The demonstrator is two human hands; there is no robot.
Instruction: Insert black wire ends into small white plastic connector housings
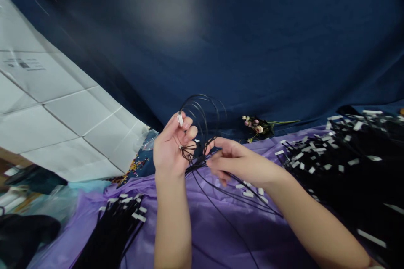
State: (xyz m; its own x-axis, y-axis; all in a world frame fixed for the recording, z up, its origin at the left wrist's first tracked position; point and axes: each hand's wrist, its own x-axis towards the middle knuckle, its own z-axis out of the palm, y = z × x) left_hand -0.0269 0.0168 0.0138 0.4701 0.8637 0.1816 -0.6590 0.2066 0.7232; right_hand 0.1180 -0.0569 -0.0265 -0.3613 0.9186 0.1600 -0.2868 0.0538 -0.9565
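Observation:
In the head view, my left hand (172, 145) is raised with its fingers curled. A white connector (180, 118) shows between its thumb and forefinger, at the end of thin black cables (205, 117) that arc over to the right. More cable ends fan out by its lower fingers. Beside it, my right hand (232, 156) pinches the same cables where they bunch together between the hands. Its fingertips are partly hidden by the strands. Loose lengths hang from the bunch over the purple cloth (214, 235).
A big pile of black cables with white ends (341, 168) lies at right, and a smaller bundle (110, 227) at lower left. Artificial flowers (257, 128) lie behind my hands. A dark blue cloth (252, 50) hangs at the back. White boxes (72, 109) stand at left.

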